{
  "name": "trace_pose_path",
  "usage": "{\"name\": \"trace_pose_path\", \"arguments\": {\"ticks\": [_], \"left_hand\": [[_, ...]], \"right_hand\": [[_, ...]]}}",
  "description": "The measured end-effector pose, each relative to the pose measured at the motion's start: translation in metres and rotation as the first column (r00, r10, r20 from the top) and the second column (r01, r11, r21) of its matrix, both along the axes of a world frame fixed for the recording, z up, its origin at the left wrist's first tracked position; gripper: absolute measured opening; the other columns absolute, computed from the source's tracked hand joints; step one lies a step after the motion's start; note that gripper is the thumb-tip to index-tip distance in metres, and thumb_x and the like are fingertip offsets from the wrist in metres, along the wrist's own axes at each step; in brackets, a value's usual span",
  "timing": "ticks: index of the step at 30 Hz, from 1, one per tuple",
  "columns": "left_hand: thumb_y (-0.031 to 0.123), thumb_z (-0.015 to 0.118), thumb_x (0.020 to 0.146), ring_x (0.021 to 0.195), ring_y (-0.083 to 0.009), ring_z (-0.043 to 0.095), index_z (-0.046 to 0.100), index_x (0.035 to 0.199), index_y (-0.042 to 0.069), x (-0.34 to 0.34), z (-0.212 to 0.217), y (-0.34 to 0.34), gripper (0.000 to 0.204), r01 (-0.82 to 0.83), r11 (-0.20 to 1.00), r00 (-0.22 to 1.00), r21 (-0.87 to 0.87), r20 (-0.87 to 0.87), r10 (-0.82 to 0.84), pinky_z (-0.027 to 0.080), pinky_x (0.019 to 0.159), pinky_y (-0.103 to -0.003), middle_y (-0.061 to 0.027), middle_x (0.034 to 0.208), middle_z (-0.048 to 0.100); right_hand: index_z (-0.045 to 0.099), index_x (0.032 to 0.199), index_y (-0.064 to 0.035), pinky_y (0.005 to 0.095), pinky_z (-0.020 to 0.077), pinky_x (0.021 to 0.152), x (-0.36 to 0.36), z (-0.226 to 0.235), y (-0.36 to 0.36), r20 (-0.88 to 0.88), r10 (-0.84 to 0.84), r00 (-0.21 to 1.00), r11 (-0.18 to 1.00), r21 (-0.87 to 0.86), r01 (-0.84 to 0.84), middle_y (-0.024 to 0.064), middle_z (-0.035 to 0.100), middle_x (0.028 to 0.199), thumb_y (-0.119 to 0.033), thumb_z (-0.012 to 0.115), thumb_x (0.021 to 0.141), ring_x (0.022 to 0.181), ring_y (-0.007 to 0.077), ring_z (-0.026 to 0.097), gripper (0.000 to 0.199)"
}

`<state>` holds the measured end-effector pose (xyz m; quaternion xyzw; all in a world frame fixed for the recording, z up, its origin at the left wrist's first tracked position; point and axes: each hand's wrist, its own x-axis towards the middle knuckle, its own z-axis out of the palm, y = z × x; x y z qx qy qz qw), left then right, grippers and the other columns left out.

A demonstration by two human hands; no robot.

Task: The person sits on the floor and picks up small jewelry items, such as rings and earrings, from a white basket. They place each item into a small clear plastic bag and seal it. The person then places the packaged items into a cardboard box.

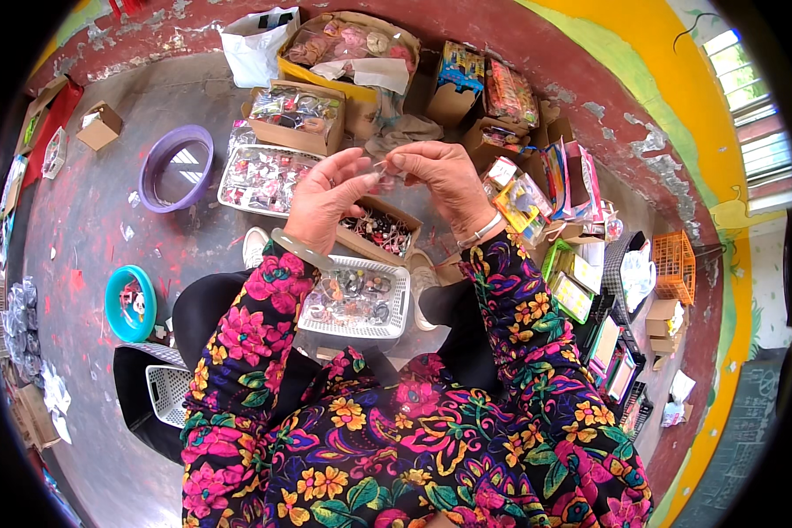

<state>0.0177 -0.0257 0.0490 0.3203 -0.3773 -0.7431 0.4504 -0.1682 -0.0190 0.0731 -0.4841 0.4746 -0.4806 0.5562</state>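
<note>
Both hands are raised in front of me, fingertips nearly meeting. My right hand (446,180) pinches a small, partly see-through thing (385,179) between thumb and forefinger; its kind is too small to make out. Facing it, my left hand (330,195) is curled with thumb and fingers closed at the same small thing. Below the hands stands a cardboard box (348,242) of small dark and coloured pieces. Nearer my lap is a white plastic basket (402,304) with bagged hair ties. Another white basket (223,189), left of my left hand, holds small bagged items.
Ahead are an open carton (339,132) of packets and a yellow-edged box (290,72) of pink goods. A purple basin (146,189) and a teal basin (110,304) stand on the floor at left. Boxes, packets and an orange crate (675,268) crowd the right.
</note>
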Motion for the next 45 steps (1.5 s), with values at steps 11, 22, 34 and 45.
{"name": "trace_pose_path", "arguments": {"ticks": [11, 22, 34, 45], "left_hand": [[0.007, 0.059, 0.082, 0.075, -0.0094, 0.059, 0.057, 0.097, 0.002, -0.004, -0.011, 0.002, 0.016, 0.177, 0.965, 0.982, 0.195, 0.024, -0.185, 0.05, 0.061, -0.021, -0.0029, 0.085, 0.061], [0.007, 0.057, 0.083, 0.073, -0.0099, 0.059, 0.058, 0.095, 0.002, -0.003, -0.009, 0.002, 0.013, 0.133, 0.982, 0.991, 0.134, -0.004, -0.134, 0.051, 0.063, -0.021, -0.0029, 0.085, 0.06], [0.018, 0.052, 0.088, 0.079, -0.0087, 0.06, 0.06, 0.102, 0.002, 0.0, -0.008, 0.0, 0.022, 0.036, 0.997, 0.997, -0.067, 0.074, -0.031, 0.05, 0.055, -0.02, -0.0049, 0.09, 0.064], [0.019, 0.047, 0.091, 0.078, -0.0097, 0.06, 0.055, 0.105, 0.003, 0.001, -0.005, -0.001, 0.023, 0.092, 0.994, 0.996, 0.052, -0.016, -0.091, 0.051, 0.059, -0.021, -0.0044, 0.088, 0.063]], "right_hand": [[0.062, 0.092, -0.0039, 0.0186, 0.0419, 0.054, 0.003, 0.011, 0.002, 0.099, -0.014, 0.995, 0.994, 0.11, 0.003, 0.0045, 0.065, 0.081, -0.019, 0.062, 0.081, 0.066, 0.008, 0.059, 0.019], [0.066, 0.086, -0.0036, 0.0196, 0.0373, 0.052, -0.001, 0.0, 0.0, -0.062, 0.064, 0.996, 0.991, 0.117, -0.056, 0.0004, 0.064, 0.073, -0.02, 0.064, 0.079, 0.066, 0.0051, 0.054, 0.018], [0.065, 0.085, -0.0029, 0.0197, 0.0395, 0.059, 0.007, 0.005, 0.001, -0.089, 0.057, 0.994, 0.998, 0.026, -0.055, 0.0015, 0.064, 0.076, -0.016, 0.064, 0.078, 0.069, 0.0068, 0.056, 0.014], [0.064, 0.086, -0.0035, 0.0203, 0.0404, 0.059, 0.006, 0.002, 0.002, -0.061, 0.011, 0.998, 0.999, -0.042, -0.014, 0.0, 0.063, 0.076, -0.016, 0.062, 0.08, 0.068, 0.0064, 0.055, 0.014]]}}
